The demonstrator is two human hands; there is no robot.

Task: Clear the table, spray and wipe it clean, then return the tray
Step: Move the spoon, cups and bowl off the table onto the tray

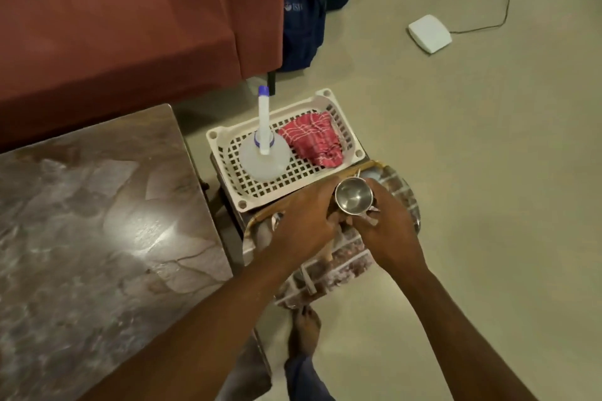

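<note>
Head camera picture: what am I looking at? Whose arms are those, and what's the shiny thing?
There is no robot here. A person wears a camera on their head, so you look down as they do, onto their own two arms. The right hand curls round a shiny steel cup. The left hand is against the cup's other side, but its grip is hard to see. Under the hands is a patterned tray. Behind it, a white basket holds a spray bottle and a red checked cloth. The marble table to be cleaned is on the left.
</note>
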